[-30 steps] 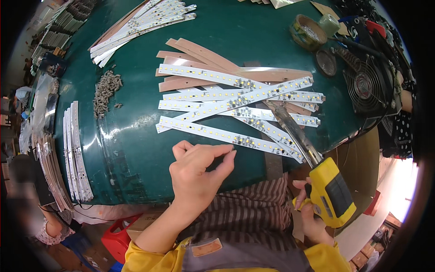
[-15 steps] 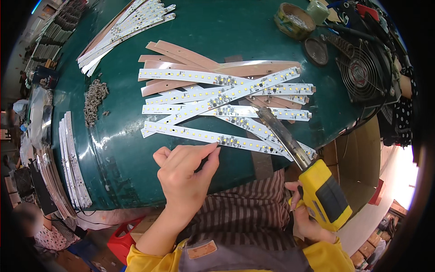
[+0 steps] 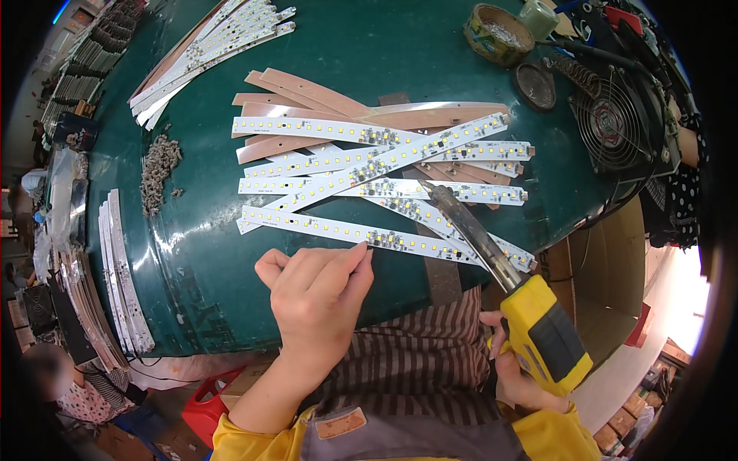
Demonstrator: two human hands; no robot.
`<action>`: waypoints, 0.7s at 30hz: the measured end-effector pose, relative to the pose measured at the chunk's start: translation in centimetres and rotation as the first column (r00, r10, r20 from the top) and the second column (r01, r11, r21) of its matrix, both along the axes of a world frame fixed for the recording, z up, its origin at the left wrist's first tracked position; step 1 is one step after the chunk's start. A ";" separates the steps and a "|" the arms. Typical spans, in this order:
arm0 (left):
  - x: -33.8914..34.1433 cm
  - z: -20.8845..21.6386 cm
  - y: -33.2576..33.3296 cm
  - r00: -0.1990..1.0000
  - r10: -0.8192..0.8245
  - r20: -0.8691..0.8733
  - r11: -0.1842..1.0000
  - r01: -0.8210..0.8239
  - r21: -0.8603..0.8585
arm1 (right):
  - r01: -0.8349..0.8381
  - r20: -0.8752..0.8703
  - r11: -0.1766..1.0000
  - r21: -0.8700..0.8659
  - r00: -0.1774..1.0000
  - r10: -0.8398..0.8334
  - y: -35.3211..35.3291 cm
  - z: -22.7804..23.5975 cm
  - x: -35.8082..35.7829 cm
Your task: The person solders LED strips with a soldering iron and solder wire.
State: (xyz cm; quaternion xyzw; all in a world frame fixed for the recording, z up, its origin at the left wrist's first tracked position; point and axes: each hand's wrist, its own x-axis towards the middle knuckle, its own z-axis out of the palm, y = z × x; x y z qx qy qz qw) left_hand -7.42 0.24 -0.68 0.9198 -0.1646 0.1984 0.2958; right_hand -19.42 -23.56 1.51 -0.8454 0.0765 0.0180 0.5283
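A green tabletop point(image 3: 215, 269) fills the workspace, with aluminium-pale LED strips point(image 3: 377, 160) lying crisscrossed from its centre toward twelve o'clock, some showing their tan backs. At four o'clock, a yellow-and-black soldering gun point(image 3: 547, 340) slants toward eleven, its bare tip point(image 3: 427, 188) over one of the middle strips; whether metal meets board cannot be told. A cooling fan point(image 3: 607, 123) stands at two o'clock.

The wearer's left hand point(image 3: 319, 296), at seven o'clock, has thumb and forefinger drawn together at the near edge of the lowest strip point(image 3: 307, 223); whether they pinch anything tiny, or touch the strip, cannot be told. The right hand point(image 3: 526, 383), partly hidden, is wrapped around the gun's handle, fingers curled at the trigger side.

Good handling here, in our judgement, calls for a steady wrist, a brief touch of the tip on the pad alone, and left fingers kept clear of the hot shaft; the overlapping strips could slide if nudged.

A round tin point(image 3: 498, 34) sits at one o'clock, a heap of small grey pieces point(image 3: 160, 173) between nine and ten. Smallest of all, fine dark print runs along the strips, too tiny to read; no brand can be made out on the gun
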 end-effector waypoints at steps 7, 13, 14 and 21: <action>-0.5 0.2 -0.4 0.999 0.000 0.050 0.988 -0.008 0.157 | -0.070 -0.083 0.996 -0.060 0.994 0.065 -0.5 0.6 -0.1; -0.9 -0.6 -0.5 0.996 0.080 0.038 0.997 -0.080 0.021 | -0.045 0.023 0.998 0.045 0.999 0.044 -0.5 -1.1 -0.7; -0.9 -0.5 -0.6 0.995 0.099 0.029 0.995 -0.099 -0.002 | -0.051 0.023 0.998 0.044 0.999 0.050 -0.4 -1.2 -0.7; -1.0 -0.8 -0.5 0.993 0.107 0.051 0.994 -0.107 -0.010 | -0.090 0.070 0.994 -0.055 0.993 0.094 -0.1 -1.5 -0.4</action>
